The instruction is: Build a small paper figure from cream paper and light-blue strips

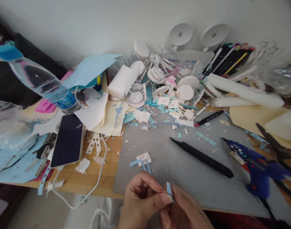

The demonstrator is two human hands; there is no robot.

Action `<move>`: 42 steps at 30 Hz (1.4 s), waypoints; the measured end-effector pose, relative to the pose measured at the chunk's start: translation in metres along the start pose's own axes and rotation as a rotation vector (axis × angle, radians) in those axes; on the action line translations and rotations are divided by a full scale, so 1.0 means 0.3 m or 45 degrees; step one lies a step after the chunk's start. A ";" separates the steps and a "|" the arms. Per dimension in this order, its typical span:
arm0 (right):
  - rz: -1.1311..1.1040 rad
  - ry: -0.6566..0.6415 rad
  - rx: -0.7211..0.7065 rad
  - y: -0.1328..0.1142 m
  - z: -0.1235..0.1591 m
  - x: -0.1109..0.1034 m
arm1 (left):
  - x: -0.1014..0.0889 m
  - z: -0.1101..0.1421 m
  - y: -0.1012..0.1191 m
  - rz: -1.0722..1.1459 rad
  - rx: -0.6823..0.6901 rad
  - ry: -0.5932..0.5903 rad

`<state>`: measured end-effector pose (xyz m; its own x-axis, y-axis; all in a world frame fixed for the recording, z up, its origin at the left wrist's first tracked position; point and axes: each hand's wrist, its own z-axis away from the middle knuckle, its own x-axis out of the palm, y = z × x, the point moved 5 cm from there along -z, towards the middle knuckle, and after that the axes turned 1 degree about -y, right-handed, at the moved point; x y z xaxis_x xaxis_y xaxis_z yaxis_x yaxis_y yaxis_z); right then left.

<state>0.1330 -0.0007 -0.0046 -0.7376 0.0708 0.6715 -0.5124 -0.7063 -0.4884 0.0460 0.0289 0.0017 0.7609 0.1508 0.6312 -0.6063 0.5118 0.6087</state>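
Note:
At the front edge of the grey cutting mat point(145, 143), my left hand point(143, 202) pinches a small light-blue paper strip point(169, 188) between thumb and forefinger. My right hand point(186, 208) is closed against the same strip from the other side; its fingertips are partly hidden behind the left thumb. Just beyond the left hand lies a small white paper piece point(145, 156) with blue strips attached. A black pen-shaped craft knife point(205, 157) rests diagonally on the mat, beyond my right hand.
To the right are a blue glue gun point(252, 165) and black scissors point(279, 148). Paper scraps and white discs point(185, 92) crowd the back. On the left, a phone point(67, 140) lies before a tilted water bottle point(45, 79), and a white cable point(98, 179) hangs over the edge.

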 end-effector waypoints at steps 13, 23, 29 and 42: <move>-0.396 -0.306 0.134 0.001 -0.023 0.040 | 0.007 -0.001 0.069 -0.202 0.227 0.103; -0.133 0.270 -0.306 -0.117 -0.044 -0.078 | -0.049 0.019 0.204 -1.403 0.941 -0.026; 0.655 0.687 -0.774 -0.256 -0.004 -0.170 | -0.056 0.006 0.200 -2.275 1.089 -0.041; 1.294 0.790 -0.769 -0.251 -0.043 -0.118 | -0.045 0.001 0.204 -2.179 1.284 -0.334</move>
<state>0.1920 0.0590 0.0013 -0.8992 0.1229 -0.4200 0.3865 -0.2269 -0.8939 -0.0012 0.0579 0.0305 0.5947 -0.0383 -0.8030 0.6159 -0.6203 0.4857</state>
